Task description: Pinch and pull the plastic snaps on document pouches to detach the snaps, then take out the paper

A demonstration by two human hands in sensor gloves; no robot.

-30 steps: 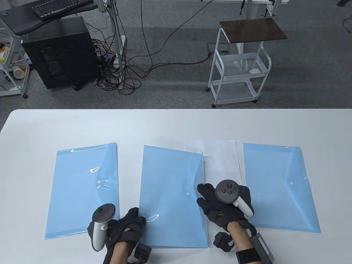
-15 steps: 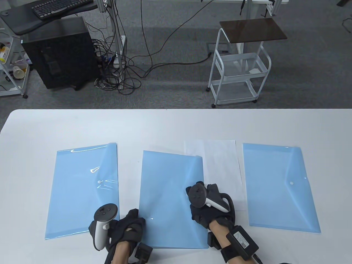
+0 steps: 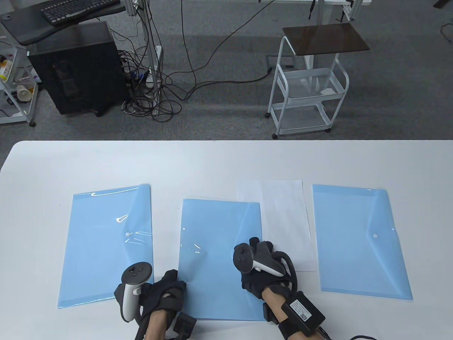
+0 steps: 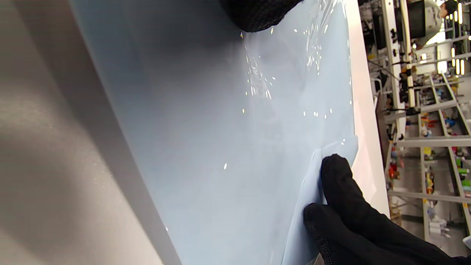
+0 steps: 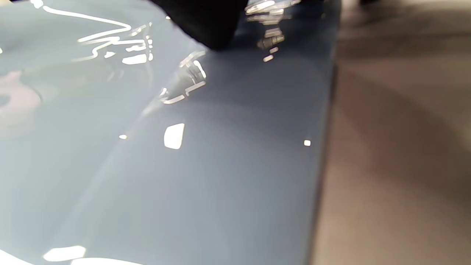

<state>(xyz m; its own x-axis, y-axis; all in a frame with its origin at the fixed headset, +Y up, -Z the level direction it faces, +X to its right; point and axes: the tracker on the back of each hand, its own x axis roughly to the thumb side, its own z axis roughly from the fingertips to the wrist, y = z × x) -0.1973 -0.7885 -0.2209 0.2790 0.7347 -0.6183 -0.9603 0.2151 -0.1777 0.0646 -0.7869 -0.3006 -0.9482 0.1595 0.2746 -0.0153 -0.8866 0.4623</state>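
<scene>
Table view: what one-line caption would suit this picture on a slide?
Gloved hands, left and right, rest on the middle blue pouch; white paper lies beside it.

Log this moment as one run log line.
left hand: on middle pouch corner | right hand: on its flap | paper: out | right pouch: snapped

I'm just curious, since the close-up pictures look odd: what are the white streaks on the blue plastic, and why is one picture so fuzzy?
Table view: sharp, small glints on the middle pouch. Left wrist view: glare specks scattered across it, background shelves crisp. Right wrist view: streaky light reflections, whole picture soft from blur.
</scene>
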